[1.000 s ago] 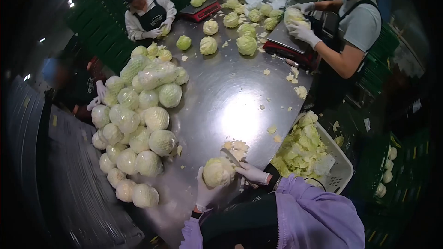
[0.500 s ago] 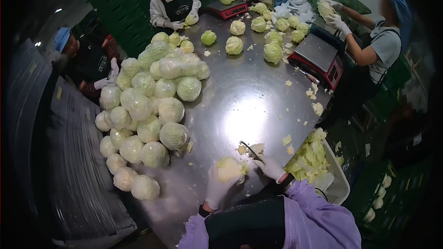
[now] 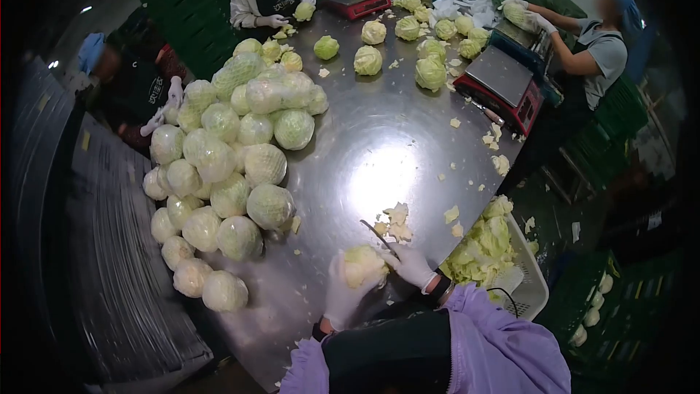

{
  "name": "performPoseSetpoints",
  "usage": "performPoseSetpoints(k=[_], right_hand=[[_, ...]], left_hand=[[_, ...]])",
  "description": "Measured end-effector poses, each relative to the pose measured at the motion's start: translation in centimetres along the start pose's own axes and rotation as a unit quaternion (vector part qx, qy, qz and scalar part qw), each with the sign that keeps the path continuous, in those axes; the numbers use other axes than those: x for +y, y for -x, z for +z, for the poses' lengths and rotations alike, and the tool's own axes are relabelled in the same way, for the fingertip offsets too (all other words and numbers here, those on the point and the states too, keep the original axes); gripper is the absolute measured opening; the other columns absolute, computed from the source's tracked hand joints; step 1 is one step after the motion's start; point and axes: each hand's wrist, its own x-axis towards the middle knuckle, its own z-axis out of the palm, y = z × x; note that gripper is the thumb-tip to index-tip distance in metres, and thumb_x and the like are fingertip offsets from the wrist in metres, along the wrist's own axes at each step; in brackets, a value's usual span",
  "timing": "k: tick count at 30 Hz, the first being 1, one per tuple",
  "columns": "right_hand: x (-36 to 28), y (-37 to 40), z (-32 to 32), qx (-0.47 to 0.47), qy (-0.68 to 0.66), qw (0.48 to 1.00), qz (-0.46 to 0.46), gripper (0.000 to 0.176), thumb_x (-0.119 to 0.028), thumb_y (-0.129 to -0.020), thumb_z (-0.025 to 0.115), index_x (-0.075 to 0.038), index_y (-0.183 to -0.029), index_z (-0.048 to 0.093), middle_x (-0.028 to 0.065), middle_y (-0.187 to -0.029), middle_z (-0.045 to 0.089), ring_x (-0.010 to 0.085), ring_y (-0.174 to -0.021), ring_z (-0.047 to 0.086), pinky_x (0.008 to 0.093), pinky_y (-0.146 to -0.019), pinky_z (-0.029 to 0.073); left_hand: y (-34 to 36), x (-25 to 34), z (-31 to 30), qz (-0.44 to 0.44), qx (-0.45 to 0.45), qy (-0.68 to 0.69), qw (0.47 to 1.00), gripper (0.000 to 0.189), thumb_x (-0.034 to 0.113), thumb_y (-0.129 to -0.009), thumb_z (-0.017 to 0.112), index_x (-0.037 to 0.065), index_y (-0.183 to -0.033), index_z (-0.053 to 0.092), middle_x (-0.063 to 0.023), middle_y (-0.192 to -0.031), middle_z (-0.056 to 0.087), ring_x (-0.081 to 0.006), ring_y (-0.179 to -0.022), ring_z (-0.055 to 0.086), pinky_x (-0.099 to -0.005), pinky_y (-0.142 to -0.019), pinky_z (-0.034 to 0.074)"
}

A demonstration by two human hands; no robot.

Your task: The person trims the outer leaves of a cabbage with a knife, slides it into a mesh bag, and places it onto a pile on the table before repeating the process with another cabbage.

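In its white glove, my left hand (image 3: 343, 296) cups a pale, trimmed head of cabbage (image 3: 362, 265) over the near part of the steel table. My right hand (image 3: 414, 268), also gloved, is closed around a knife (image 3: 375, 233), whose thin dark blade points up and to the left, above the cabbage. The right fingers are close against the cabbage's right side. Just past the blade, cut leaf scraps (image 3: 398, 225) lie on the steel table (image 3: 328, 204).
Wrapped cabbages (image 3: 232, 195) are heaped on the left. A white basket (image 3: 536, 284) of leaves (image 3: 477, 252) stands at the right edge. Farther back are loose cabbages (image 3: 430, 73) and a red scale (image 3: 503, 80). Several people work around the table, one handling a cabbage (image 3: 516, 14) at right.
My right hand and the knife have moved left, closer to the cabbage. More of the scrap pile shows beyond the blade. The view has shifted slightly.
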Motion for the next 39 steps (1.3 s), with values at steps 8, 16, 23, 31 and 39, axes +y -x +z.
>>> performPoseSetpoints(k=[8, 16, 23, 31, 39], right_hand=[[-0.1, -1.0, 0.9, -0.046, 0.027, 0.999, -0.005, 0.04, -0.038, -0.095, 0.045, -0.006, -0.114, 0.058, 0.0186, -0.102, 0.064, 0.0373, -0.094, 0.061, 0.0449, -0.078, 0.048], [-1.1, -0.2, 1.4, 0.036, -0.041, 0.998, -0.021, 0.04, -0.036, -0.093, 0.05, -0.005, -0.118, 0.056, 0.0206, -0.104, 0.063, 0.0373, -0.095, 0.061, 0.0442, -0.079, 0.048], [-3.0, -1.8, 0.1, -0.072, 0.036, 0.997, -0.014, 0.038, -0.038, -0.095, 0.047, -0.007, -0.115, 0.058, 0.0196, -0.101, 0.064, 0.0376, -0.091, 0.061, 0.0444, -0.078, 0.049], [0.9, -1.8, 1.8, -0.072, -0.058, 0.991, 0.098, 0.038, -0.036, -0.092, 0.054, -0.006, -0.116, 0.059, 0.0194, -0.089, 0.064, 0.0362, -0.084, 0.063, 0.0434, -0.071, 0.05], [-5.4, -0.6, 0.3, -0.127, 0.133, 0.983, -0.028, 0.048, -0.041, -0.093, 0.047, -0.005, -0.125, 0.047, 0.0175, -0.099, 0.064, 0.0369, -0.085, 0.063, 0.0458, -0.07, 0.05]], left_hand=[[-0.8, 0.5, -0.2, 0.007, -0.016, -0.047, 0.999, 0.1, 0.038, -0.071, 0.08, -0.007, -0.141, 0.025, -0.023, -0.135, 0.035, -0.0345, -0.124, 0.042, -0.0384, -0.102, 0.038], [0.1, -2.7, -2.3, 0.002, -0.017, 0.015, 1.0, 0.099, 0.038, -0.073, 0.078, -0.006, -0.143, 0.023, -0.0224, -0.136, 0.035, -0.0316, -0.123, 0.043, -0.0378, -0.101, 0.039], [-0.2, -1.2, -1.5, -0.013, 0.001, 0.005, 1.0, 0.097, 0.034, -0.074, 0.079, -0.006, -0.143, 0.025, -0.0209, -0.135, 0.038, -0.0301, -0.125, 0.042, -0.0373, -0.104, 0.036], [0.9, -4.3, -2.6, 0.014, -0.014, -0.026, 0.999, 0.1, 0.04, -0.073, 0.078, -0.007, -0.143, 0.024, -0.0236, -0.139, 0.034, -0.0316, -0.128, 0.04, -0.0378, -0.105, 0.035], [1.7, -1.9, -2.0, -0.008, 0.012, -0.086, 0.996, 0.1, 0.039, -0.072, 0.08, -0.005, -0.143, 0.025, -0.0221, -0.138, 0.035, -0.0321, -0.128, 0.04, -0.0387, -0.105, 0.036]])
